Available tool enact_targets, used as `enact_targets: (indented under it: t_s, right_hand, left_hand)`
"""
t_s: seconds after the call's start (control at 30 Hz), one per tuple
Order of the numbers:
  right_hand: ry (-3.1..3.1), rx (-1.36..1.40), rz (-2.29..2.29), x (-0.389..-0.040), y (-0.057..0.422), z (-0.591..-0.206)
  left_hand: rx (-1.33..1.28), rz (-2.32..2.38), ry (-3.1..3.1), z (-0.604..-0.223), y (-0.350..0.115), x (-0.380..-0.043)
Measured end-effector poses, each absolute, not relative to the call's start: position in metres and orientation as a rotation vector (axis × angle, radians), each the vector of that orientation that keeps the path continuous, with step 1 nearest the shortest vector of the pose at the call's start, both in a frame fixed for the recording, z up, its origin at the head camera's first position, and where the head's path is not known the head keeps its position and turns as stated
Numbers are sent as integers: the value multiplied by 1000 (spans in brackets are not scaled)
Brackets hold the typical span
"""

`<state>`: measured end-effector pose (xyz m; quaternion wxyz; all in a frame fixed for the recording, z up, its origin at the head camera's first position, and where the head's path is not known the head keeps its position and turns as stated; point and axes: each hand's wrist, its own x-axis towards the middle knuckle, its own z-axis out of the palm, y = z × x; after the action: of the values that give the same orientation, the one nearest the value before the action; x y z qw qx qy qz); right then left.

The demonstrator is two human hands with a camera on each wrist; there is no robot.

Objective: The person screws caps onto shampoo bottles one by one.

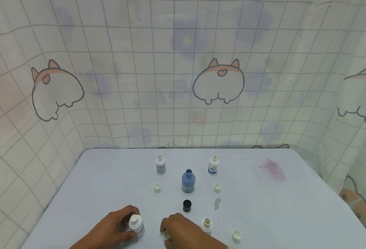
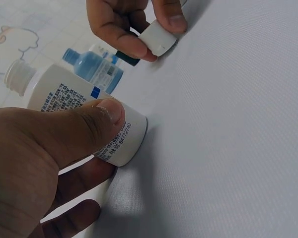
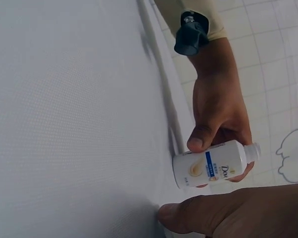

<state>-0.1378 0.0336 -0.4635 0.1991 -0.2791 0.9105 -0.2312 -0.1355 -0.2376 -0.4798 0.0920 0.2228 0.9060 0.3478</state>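
Note:
My left hand (image 1: 114,226) grips a small white Dove bottle (image 1: 137,226) between thumb and fingers. The bottle stands upright on the table, its threaded neck bare of a cap, as the left wrist view shows. To its right, my right hand (image 1: 187,231) pinches a white screw cap (image 2: 159,38) between thumb and fingers, low at the tabletop. Only the thumb of that hand (image 3: 203,213) shows in the right wrist view, where the Dove label faces the camera. Another uncapped white bottle (image 1: 206,224) is partly hidden behind the right hand.
A blue bottle (image 1: 188,181) stands mid-table with a black cap (image 1: 187,205) in front. Farther back are two uncapped white bottles (image 1: 161,166) (image 1: 213,166), each with a white cap (image 1: 157,187) (image 1: 217,187) before it. One more white cap (image 1: 236,236) lies at the front right.

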Motion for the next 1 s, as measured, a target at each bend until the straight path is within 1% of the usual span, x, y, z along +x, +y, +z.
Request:
enact_targets:
  t_s: [0.2,0.53,1.0]
  right_hand:
    - [2558,-738,-677,-137,31,-461]
    - [2577,-781,-706,-139,31,-464]
    - [2583,-746,-843,-141,30,-463]
  left_hand:
    - [667,1030,2696,-479,-238,-135]
    - [685,1033,2705,-480,-239,-134]
    - [677,1031,2690,-479,-239,-135]
